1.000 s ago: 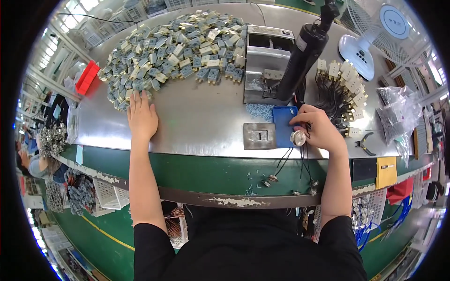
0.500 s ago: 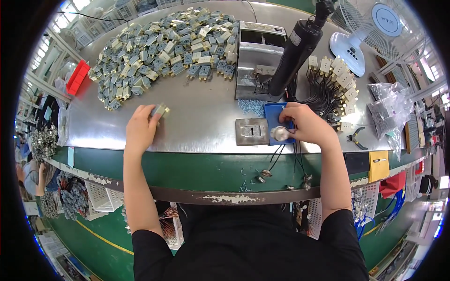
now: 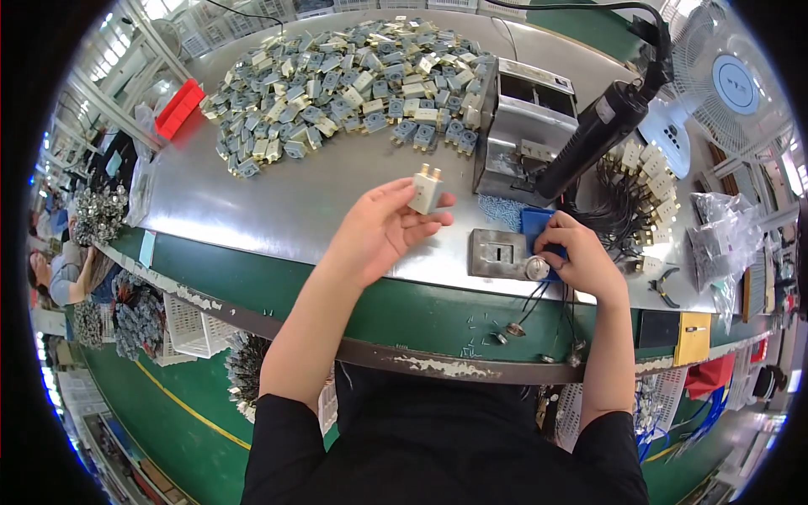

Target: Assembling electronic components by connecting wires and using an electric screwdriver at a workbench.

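Note:
My left hand (image 3: 383,227) is raised over the steel tabletop, gripping a small cream-and-grey plug housing (image 3: 425,192) between thumb and fingers. Two brass prongs stick up from it. My right hand (image 3: 581,257) is closed at the blue tray (image 3: 535,220), thumb and fingertips together; what they pinch, if anything, is hidden. Beside its palm, at the tray's near edge, sits a round silvery knob-like piece (image 3: 537,268). Left of the tray lies a metal block fixture (image 3: 497,254) with a slot in its middle. Small light-blue screws (image 3: 500,212) are heaped behind it.
A large pile of similar plug housings (image 3: 353,93) covers the back left. A grey metal machine (image 3: 526,126) and a black cylinder (image 3: 589,139) stand behind the tray. Wired plugs (image 3: 652,189), pliers (image 3: 664,288) and a fan (image 3: 732,84) are at right. Cords with metal ends (image 3: 515,329) hang over the front edge.
My left hand has lifted the plug housing off the tabletop and brought it right, turning it prongs-up. My right hand stays at the blue tray. The whole view has shifted.

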The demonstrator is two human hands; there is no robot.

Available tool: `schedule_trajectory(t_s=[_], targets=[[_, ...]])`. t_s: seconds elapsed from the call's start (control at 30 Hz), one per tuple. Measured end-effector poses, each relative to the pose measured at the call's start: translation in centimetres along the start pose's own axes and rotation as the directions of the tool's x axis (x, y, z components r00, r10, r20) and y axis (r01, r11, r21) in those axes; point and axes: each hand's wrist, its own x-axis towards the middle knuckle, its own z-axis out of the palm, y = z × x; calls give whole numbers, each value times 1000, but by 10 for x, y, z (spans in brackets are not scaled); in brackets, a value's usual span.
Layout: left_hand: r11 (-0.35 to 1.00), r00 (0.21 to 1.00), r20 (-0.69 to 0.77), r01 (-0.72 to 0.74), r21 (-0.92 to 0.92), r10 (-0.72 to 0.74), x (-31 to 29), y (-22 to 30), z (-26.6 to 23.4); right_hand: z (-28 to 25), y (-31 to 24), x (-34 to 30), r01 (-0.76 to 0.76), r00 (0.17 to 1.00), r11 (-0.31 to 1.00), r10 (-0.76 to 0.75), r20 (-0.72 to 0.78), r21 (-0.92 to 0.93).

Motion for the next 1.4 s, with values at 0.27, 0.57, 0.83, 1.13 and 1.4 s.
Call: schedule_trajectory(t_s=[0.27, 0.57, 0.83, 1.13, 1.4], targets=[[996, 999, 7, -46, 72, 46, 23, -21, 10, 7, 4, 6, 55, 998, 998, -54, -28, 14], [827, 961, 191, -269, 494, 198, 29, -41, -6, 8, 9, 10, -5, 1000, 1000, 5, -13, -1], [543, 896, 373, -443, 713, 242, 15, -48, 0, 17, 14, 0, -13, 968, 999, 23, -250, 39], [372, 842, 436, -534, 759, 318, 26, -63, 12, 16, 29, -8, 0, 893, 998, 27, -449, 61], [39, 699, 536, -625, 780, 474, 39, -90, 20, 18, 28, -8, 72, 872, 990, -2, -489, 124]])
